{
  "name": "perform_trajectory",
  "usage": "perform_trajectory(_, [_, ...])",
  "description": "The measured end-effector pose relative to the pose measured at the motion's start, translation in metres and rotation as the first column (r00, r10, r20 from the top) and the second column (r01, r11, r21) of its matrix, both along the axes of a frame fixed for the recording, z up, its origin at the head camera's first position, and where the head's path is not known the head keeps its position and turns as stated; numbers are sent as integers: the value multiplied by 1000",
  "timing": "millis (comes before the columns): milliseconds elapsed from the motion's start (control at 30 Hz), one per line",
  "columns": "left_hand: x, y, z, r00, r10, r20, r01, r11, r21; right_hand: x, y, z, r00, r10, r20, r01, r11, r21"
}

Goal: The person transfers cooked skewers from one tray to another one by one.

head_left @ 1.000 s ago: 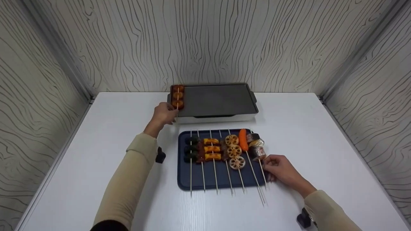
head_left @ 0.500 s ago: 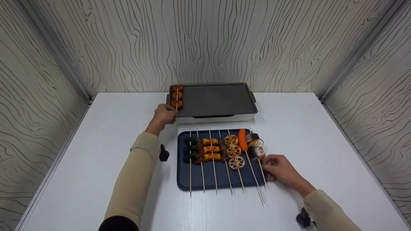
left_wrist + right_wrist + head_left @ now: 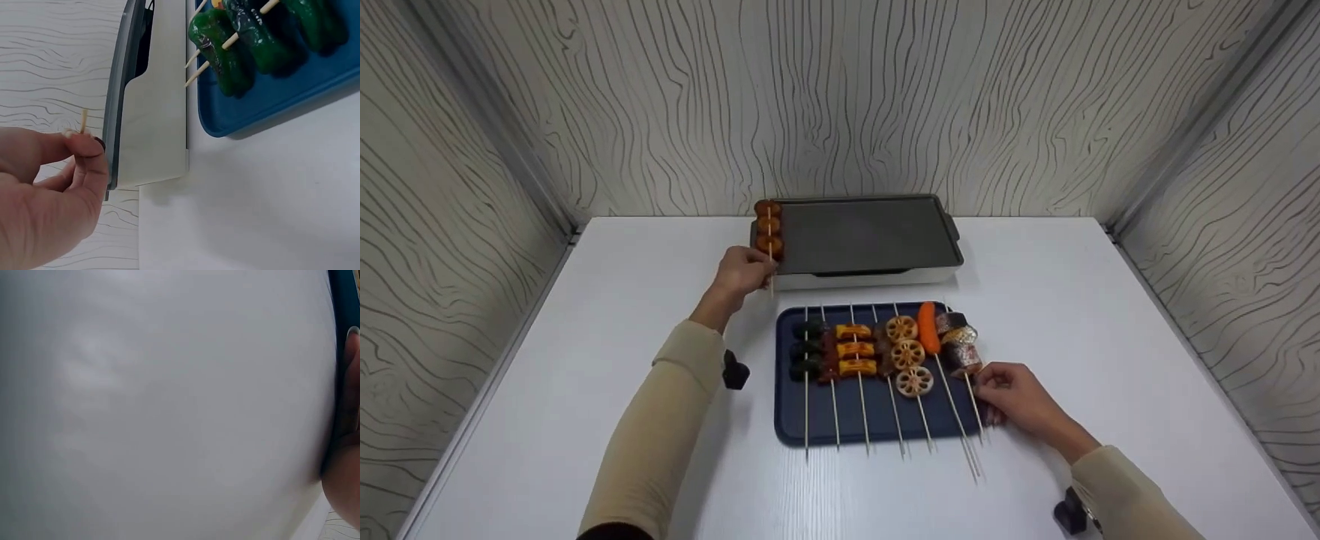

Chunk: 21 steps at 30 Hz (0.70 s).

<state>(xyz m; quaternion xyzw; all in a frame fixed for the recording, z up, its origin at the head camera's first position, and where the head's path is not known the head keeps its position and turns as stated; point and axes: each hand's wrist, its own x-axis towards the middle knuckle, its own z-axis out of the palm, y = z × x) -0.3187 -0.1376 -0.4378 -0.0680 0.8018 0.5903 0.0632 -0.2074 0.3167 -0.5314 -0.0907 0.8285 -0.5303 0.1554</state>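
Note:
My left hand (image 3: 746, 270) pinches the stick of a skewer of round orange-brown pieces (image 3: 769, 225) at the left edge of the flat black griddle (image 3: 870, 232). In the left wrist view, the pale stick tip (image 3: 84, 119) pokes out above the thumb and finger. My right hand (image 3: 1020, 397) is at the right edge of the dark blue tray (image 3: 791, 420), its fingertips pinching the stick of a skewer of silver-skinned fish chunks (image 3: 961, 352). The right wrist view shows only part of that hand (image 3: 346, 455) beside the tray edge; the pinch is hidden there.
On the tray lie skewers of green peppers (image 3: 807, 349), yellow pieces (image 3: 855, 350), lotus root slices (image 3: 908, 352), an orange-red sausage (image 3: 928, 328) and dark reddish meat (image 3: 828, 354). Several sticks overhang its front edge. Wood-patterned panels (image 3: 840, 97) enclose the white table (image 3: 660, 247).
The skewer in my left hand has shifted slightly left and toward me, from the griddle's surface to over its left rim. My right hand and the tray have stayed in place.

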Motion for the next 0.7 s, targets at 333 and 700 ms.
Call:
perform_trajectory(333, [34, 2, 5, 996, -62, -71, 64, 997, 32, -1, 2, -2, 1000, -13, -5, 13, 999, 44])
perform_trajectory(700, [90, 8, -15, 985, -151, -86, 157, 985, 72, -2, 1, -1, 1000, -5, -4, 5, 999, 39])
